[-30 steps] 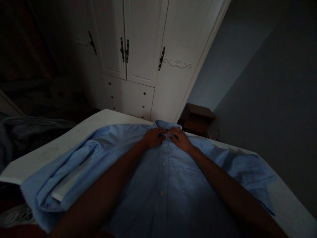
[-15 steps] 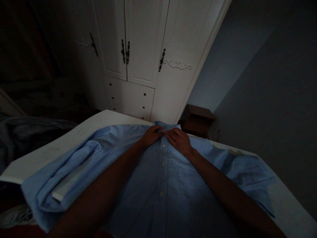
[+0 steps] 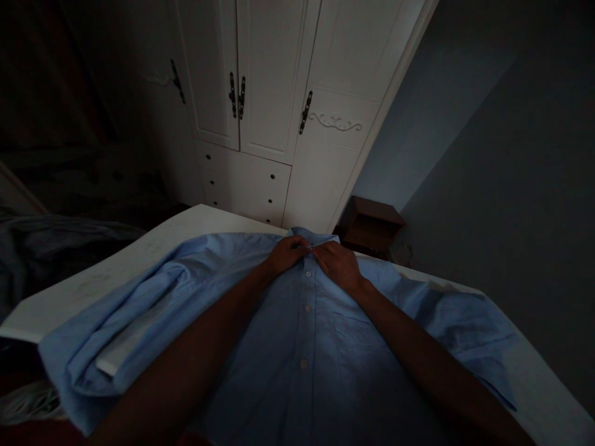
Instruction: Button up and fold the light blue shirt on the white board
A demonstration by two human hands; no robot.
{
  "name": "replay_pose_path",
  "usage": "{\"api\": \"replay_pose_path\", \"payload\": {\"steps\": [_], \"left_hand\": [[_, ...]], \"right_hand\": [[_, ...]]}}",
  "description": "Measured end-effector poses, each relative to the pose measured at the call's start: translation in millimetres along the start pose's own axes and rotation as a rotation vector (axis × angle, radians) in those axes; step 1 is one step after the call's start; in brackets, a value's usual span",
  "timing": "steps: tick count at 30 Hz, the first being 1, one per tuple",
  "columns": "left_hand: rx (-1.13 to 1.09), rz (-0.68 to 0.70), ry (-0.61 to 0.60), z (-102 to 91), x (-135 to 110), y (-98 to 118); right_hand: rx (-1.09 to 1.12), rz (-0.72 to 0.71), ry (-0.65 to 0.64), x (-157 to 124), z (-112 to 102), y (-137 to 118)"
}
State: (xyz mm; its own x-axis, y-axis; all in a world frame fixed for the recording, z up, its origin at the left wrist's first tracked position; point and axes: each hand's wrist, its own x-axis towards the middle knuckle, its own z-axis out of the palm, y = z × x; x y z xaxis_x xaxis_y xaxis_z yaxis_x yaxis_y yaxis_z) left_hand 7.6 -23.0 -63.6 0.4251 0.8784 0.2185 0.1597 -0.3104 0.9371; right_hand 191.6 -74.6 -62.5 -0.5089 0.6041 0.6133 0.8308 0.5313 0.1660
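Note:
A light blue button-up shirt [image 3: 274, 347] lies front side up, its collar [image 3: 316, 235] at the far end and its sleeves spread to both sides. Just below the collar, my left hand [image 3: 287, 254] pinches the fabric at the top of the button strip. From the other side my right hand [image 3: 337, 263] grips the same spot, its fingertips almost meeting those of the left. Several small pale buttons [image 3: 308, 308] run down the strip beneath my hands. Whatever lies right between my fingertips is too small and dark to make out.
Under the shirt is a white table [image 3: 186, 226]. Beyond it stands a white wardrobe [image 3: 269, 80] with dark handles, and a brown nightstand [image 3: 372, 223] to its right. Dark cloth [image 3: 56, 248] is heaped at the left. A grey wall rises on the right.
Both hands stay at the shirt's collar. The fingers have shifted slightly, with my right fingers curling a little more over the fabric. The shirt has hardly moved.

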Motion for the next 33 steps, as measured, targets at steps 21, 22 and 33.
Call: {"api": "replay_pose_path", "payload": {"steps": [21,22,33], "left_hand": [[0.15,0.005,0.152,6.7,2,3],[0.133,-0.008,0.143,5.7,2,3],[-0.136,-0.069,0.036,0.3,6,-1]], "right_hand": [[0.101,-0.074,0.011,1,1,3],[0.102,-0.073,0.0,1,0,3],[0.395,0.02,0.029,-1,-2,2]]}}
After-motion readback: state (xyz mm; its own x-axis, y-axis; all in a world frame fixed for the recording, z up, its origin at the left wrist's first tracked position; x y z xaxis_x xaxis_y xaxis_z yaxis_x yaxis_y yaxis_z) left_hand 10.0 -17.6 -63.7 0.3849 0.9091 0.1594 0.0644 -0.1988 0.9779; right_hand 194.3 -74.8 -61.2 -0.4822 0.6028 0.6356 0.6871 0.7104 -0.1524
